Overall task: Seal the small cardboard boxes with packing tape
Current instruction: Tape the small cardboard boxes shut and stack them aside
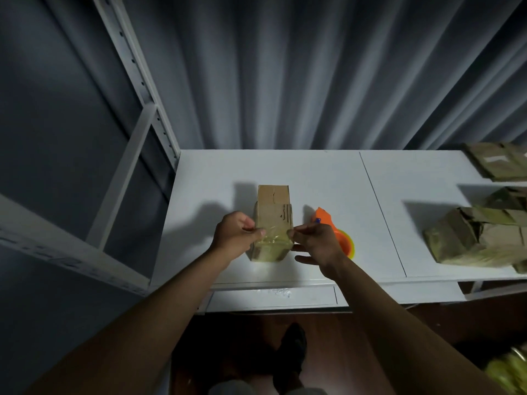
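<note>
Near the table (313,172) front edge, left hand (233,233) and right hand (316,243) each pinched tape (275,233) stretched over the small cardboard box (272,223), orange dispenser (336,232) just beside.

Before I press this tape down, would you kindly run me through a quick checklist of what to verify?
1. Box resting on the table: ok.
2. Tape stretched across the box: ok.
3. Left hand pinching one tape end: ok.
4. Right hand pinching the other end: ok.
5. Dispenser clear of the box, behind the right hand: ok.
6. Tape free of wrinkles: cannot tell.
</note>
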